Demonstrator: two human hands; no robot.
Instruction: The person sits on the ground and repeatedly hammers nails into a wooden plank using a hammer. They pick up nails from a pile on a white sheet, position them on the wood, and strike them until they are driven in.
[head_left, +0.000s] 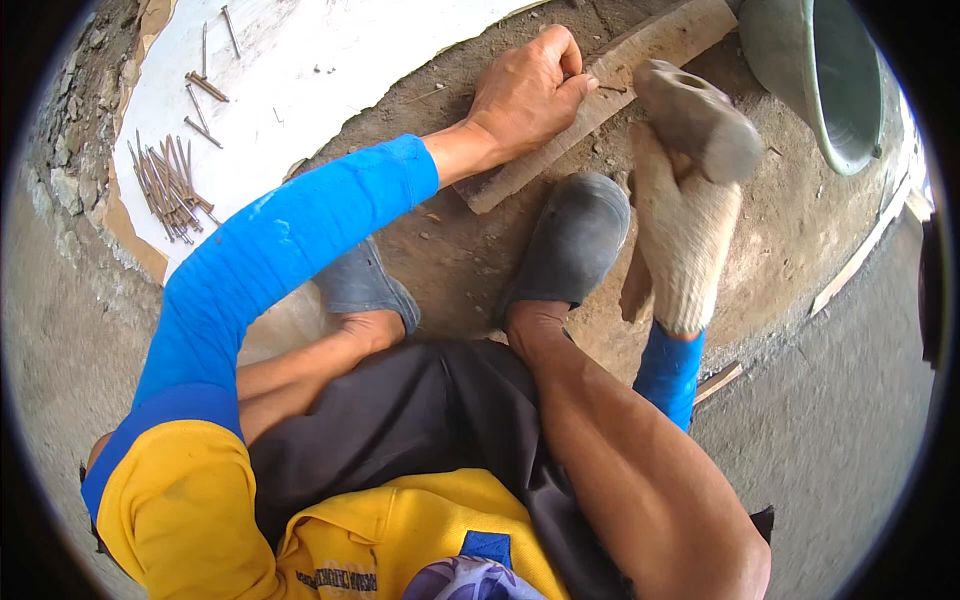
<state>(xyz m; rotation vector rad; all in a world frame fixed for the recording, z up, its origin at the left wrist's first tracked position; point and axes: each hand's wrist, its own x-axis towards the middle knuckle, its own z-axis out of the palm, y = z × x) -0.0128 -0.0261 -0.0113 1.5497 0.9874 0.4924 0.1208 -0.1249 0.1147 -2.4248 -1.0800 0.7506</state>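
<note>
My bare left hand (529, 96) pinches a nail (613, 89) between thumb and fingertips, over a long wooden plank (517, 180) on the dirt. The nail lies roughly along the plank's surface, its far end poking out past my thumb. My right hand (684, 232), in a white knitted glove, grips a sledge-type hammer by its wooden handle (636, 289). The steel hammer head (697, 120), slightly blurred, is raised just right of the nail and apart from it. Part of the handle is hidden behind the glove.
Several nails (169, 187) lie in a pile on a white sheet (300, 67) at the left, with a few loose ones above. A grey-green bucket (814, 82) rests tilted at the upper right. My shoes (574, 236) stand close to the plank. Wood strips (862, 247) lie along the right.
</note>
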